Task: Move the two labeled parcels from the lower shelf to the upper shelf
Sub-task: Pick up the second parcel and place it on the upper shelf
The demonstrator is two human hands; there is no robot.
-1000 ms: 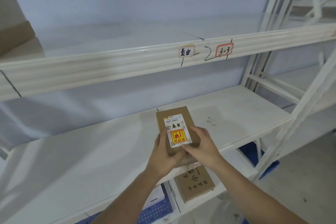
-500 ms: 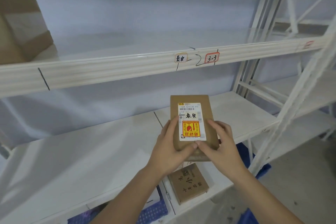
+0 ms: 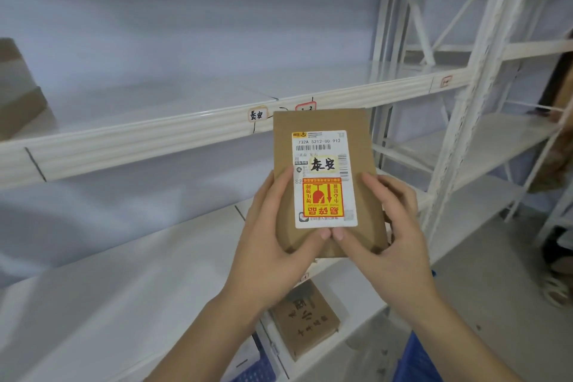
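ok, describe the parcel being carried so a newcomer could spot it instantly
Start at the white shelf rack; in front of its upper beam, both hands hold up a flat brown parcel, left hand and right hand gripping its lower half. Unlike the brown box on the lowest shelf, it bears a white shipping label with a red-and-yellow sticker.

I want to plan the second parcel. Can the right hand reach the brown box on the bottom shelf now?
Probably not yet. The right hand and the left hand both hold the labeled parcel. The brown box lies uncovered below them, so its path looks free.
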